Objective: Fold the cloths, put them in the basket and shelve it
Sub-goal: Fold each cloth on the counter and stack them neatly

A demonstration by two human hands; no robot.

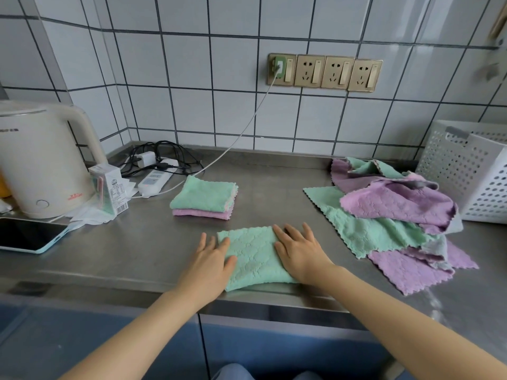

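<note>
Head view: both flat hands, left hand [211, 260] and right hand [299, 252], press the green cloth [253, 256] near the folded stack [204, 200]; lifting carelessly could spring the fold.

Green quilted cloth [253, 256]; white perforated basket [472, 174].

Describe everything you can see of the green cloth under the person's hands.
The green cloth is mint, soft and fleecy-looking with a quilted wavy pattern. It lies folded into a flat rectangle on the steel counter, near the front edge. The left hand presses its left edge and the right hand its right side, fingers straight.
</note>
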